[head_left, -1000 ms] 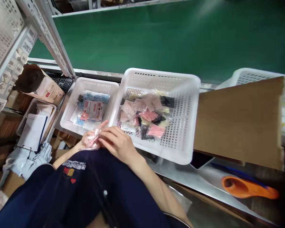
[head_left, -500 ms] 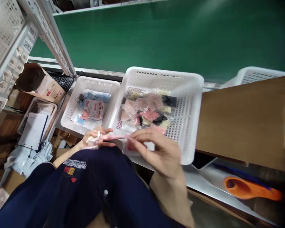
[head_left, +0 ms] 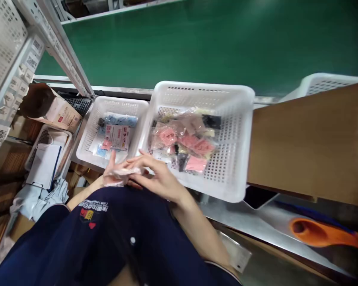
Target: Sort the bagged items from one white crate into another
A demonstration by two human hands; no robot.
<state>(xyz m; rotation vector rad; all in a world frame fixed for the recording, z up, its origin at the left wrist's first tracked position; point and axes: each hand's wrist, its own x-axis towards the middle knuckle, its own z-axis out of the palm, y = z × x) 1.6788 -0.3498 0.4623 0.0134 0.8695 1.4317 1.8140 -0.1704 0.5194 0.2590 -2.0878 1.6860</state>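
Note:
My left hand [head_left: 111, 171] is closed around some small clear plastic packets [head_left: 123, 172] with pale pink contents, close to my body. My right hand [head_left: 156, 176] has its fingers on the same packets from the right, its fingertips partly hidden. Just beyond my hands stands a large white basket [head_left: 241, 139]. In it lie several small clear packets with pink [head_left: 196, 163], black [head_left: 211, 121] and pale yellow contents. A smaller white basket [head_left: 85, 149] to its left holds blue packets [head_left: 121, 120] and a pink-and-white printed card [head_left: 118, 137].
A green conveyor belt [head_left: 191, 47] runs behind the baskets. On the right are a cardboard sheet [head_left: 304, 143] and an orange-handled tool [head_left: 322, 232]. An open carton [head_left: 59, 111], a keyboard [head_left: 79, 104] and a clipboard [head_left: 43, 165] are at left, beside a metal post [head_left: 67, 55].
My right hand has moved left from the large basket's front edge to my left hand. The pink packet stretched between my hands is now gathered in them. More pink packets show in the large basket.

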